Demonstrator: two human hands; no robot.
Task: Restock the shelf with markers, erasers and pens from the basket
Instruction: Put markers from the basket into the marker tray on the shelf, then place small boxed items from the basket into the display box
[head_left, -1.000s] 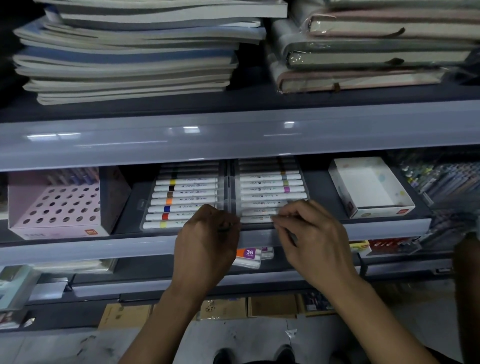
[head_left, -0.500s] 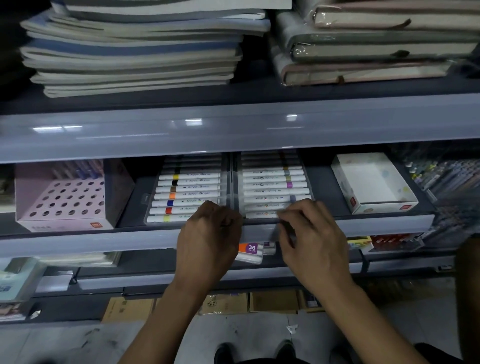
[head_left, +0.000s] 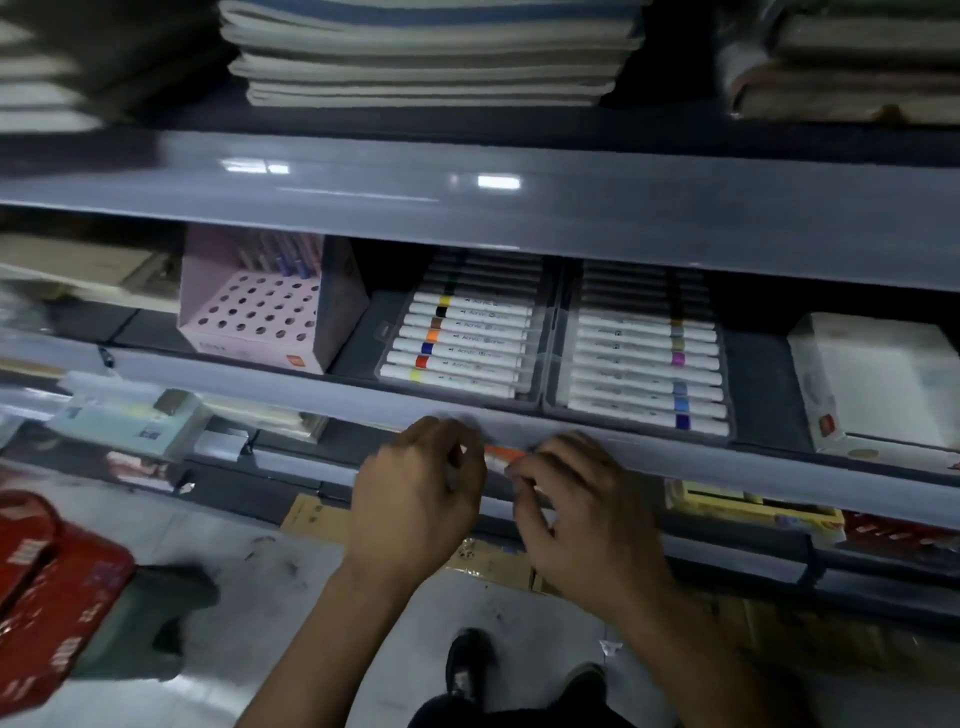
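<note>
Head cam: both hands are held just below the shelf lip (head_left: 779, 467). Marker trays (head_left: 644, 358) lie at 12 o'clock from them, pens' long axes running 9-to-3. Left hand (head_left: 415, 499) and right hand (head_left: 582, 514), fingers curled; grip can't be told (blur). Red basket (head_left: 52, 587) is seen at 8 o'clock, contents unclear.
</note>
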